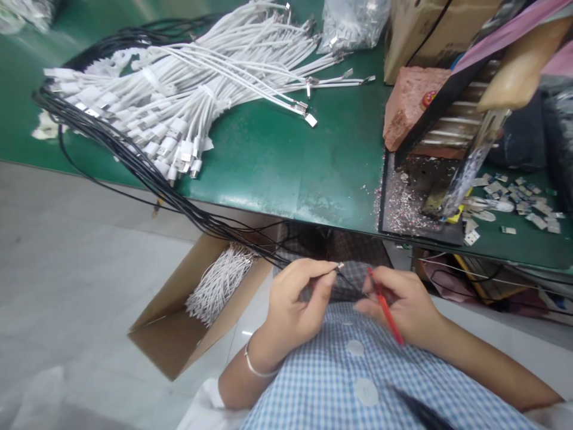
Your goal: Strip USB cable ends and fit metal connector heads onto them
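Above my lap, my left hand (pixel 301 301) pinches a small metal connector (pixel 340 266) between thumb and forefinger. A thin black cable (pixel 347 278) shows beside those fingertips. To the right, my right hand (pixel 403 301) is closed around a slim red tool (pixel 385 307); motion blur hides its exact kind. The tool's tip is slightly apart from the connector. A bundle of black cables (pixel 192 218) hangs over the table edge and runs down toward my left hand.
White USB cables (pixel 179 95) lie heaped on the green table (pixel 286 173). At right are a soldering iron (pixel 483 143), a brick (pixel 412 101), a debris-strewn tray (pixel 407 203) and small circuit boards (pixel 537 203). Below, a cardboard box (pixel 165 343) holds white cables (pixel 221 283).
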